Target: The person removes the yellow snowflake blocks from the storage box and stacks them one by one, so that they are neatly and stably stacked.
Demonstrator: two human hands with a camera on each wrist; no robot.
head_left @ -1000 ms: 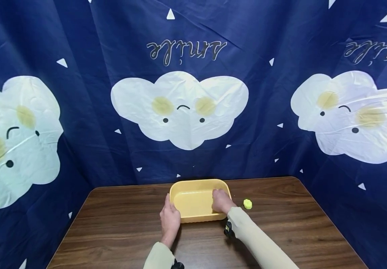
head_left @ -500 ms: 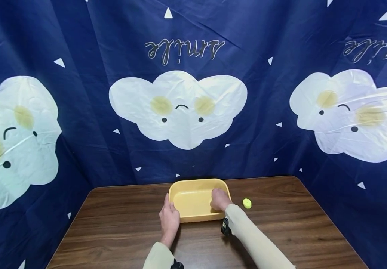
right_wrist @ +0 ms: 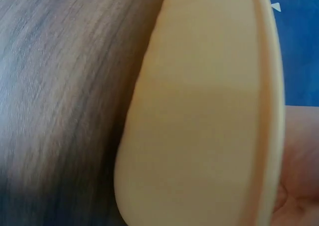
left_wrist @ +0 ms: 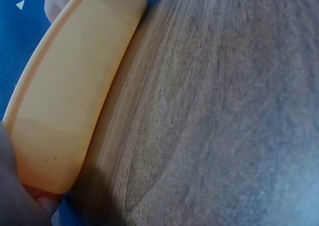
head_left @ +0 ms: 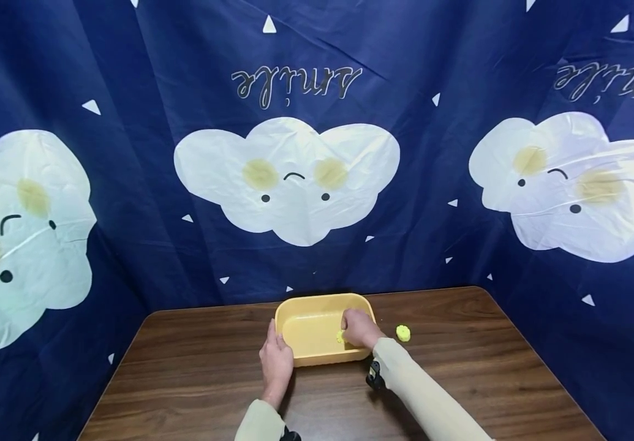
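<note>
A shallow yellow rectangular plastic basin (head_left: 311, 358) stands on the table near its back edge. My left hand (head_left: 277, 361) rests along its left side; the left wrist view shows part of that hand at the wall (left_wrist: 75, 86). My right hand (head_left: 361, 327) is inside the basin at the right end, its fingers bent downward. At its fingertips shows a small bright yellow-green lumpy piece (head_left: 340, 337), partly hidden; whether it is pinched or lies loose cannot be seen. In the right wrist view the basin wall (right_wrist: 199, 106) covers most of this hand (right_wrist: 301, 171).
A second yellow-green piece with a scalloped outline (head_left: 403, 333) lies on the brown wooden table (head_left: 201, 367), right of the basin. Dark blue curtains (head_left: 427, 245) with cloud faces hang close behind the table and along both sides.
The yellow-green piece at my right fingertips has come into sight inside the basin. My right hand has shifted slightly left within it. The left hand stays at the basin's side.
</note>
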